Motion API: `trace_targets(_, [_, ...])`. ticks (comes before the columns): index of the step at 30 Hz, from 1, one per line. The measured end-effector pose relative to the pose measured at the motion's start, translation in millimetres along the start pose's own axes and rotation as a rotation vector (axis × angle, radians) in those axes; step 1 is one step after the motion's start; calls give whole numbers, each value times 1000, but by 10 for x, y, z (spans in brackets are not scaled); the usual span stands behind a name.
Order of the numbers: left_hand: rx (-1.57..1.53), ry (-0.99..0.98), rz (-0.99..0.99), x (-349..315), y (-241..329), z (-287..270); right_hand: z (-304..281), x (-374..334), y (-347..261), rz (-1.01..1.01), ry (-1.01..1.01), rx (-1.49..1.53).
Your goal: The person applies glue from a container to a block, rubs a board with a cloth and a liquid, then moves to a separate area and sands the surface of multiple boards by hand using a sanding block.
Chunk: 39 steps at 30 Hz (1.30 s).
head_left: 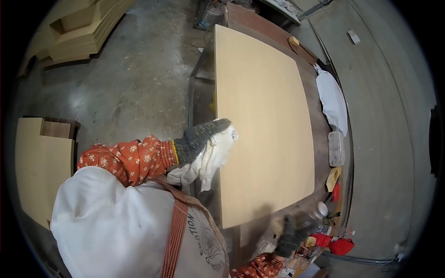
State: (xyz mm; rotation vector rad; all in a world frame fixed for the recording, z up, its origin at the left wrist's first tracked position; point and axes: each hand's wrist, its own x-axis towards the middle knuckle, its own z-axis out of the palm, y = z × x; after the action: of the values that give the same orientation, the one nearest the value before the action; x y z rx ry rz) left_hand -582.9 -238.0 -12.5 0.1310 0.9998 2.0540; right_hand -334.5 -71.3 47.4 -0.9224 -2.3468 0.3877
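My left hand (200, 139), in a dark grey knit glove, is closed on a crumpled white cloth (211, 160). It is at the left edge of a large pale wood panel (264, 125), and the cloth overlaps that edge and hangs below it. My right hand (294, 234), in a matching glove, is beyond the panel's near right corner, among small items. Motion smears its fingers. A pale round end or cap (322, 209) shows right by them, also blurred; I cannot tell if the hand holds it.
The panel lies on a brown workbench (320, 153). Along its right side are a white cloth bundle (331, 99), a clear plastic box (336, 148), a yellow block (333, 179) and red items (340, 246). Stacked boards (85, 28) stand far left; more boards (41, 162) are at left.
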Motion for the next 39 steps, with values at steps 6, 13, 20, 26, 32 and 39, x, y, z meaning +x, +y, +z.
trace_targets(6, [-30,-231,82,652,334,-825,928,567,-1267,-131,-666,183])
trace_targets(13, [260,-247,221,701,593,-1195,1841,1192,-1853,-263,-1092,15])
trace_targets(20, [506,10,532,1012,685,-1522,2244,1541,-2214,-500,-1140,-269])
trace_targets(26, [-92,-126,246,1355,911,-1601,2523,1601,-2230,-234,-922,270])
trace_targets(32, [-328,224,263,1915,1229,-1448,2767,1905,-1866,-33,-323,443])
trace_targets(39, [456,344,889,2248,152,-1106,3176,2328,-1312,-240,-34,318])
